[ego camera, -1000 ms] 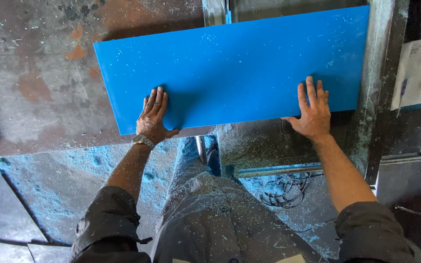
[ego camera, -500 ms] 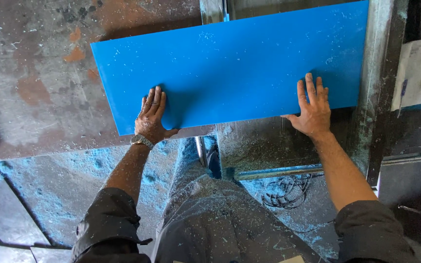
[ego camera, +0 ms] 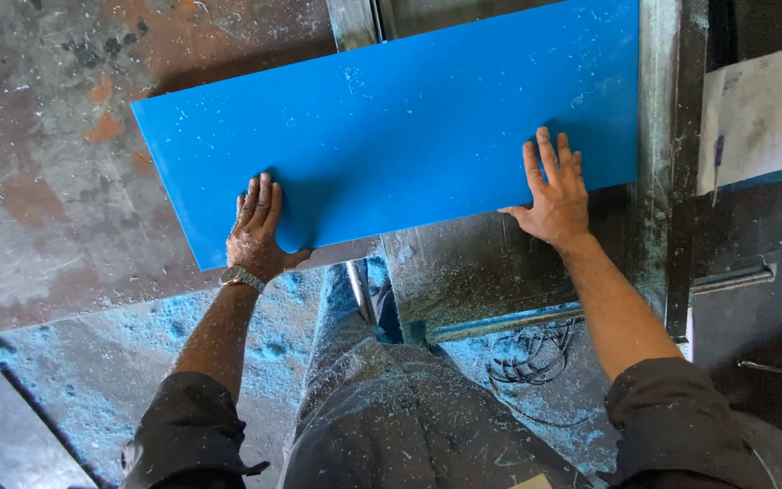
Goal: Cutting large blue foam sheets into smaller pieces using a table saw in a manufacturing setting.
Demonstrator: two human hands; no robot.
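Blue board (ego camera: 391, 127) under both palms: left hand (ego camera: 257, 231), right hand (ego camera: 554, 190) flat, fingers spread, gripping nothing.

One blue sheet (ego camera: 391, 118) lies across the middle. Two hands press on it: the left hand (ego camera: 257, 231) near its left end, the right hand (ego camera: 554, 192) near its right end. One watch (ego camera: 243, 277) sits on the left wrist. One grey-white board (ego camera: 762, 113) lies at the far right. One tangle of wire (ego camera: 536, 353) lies near, right of centre.
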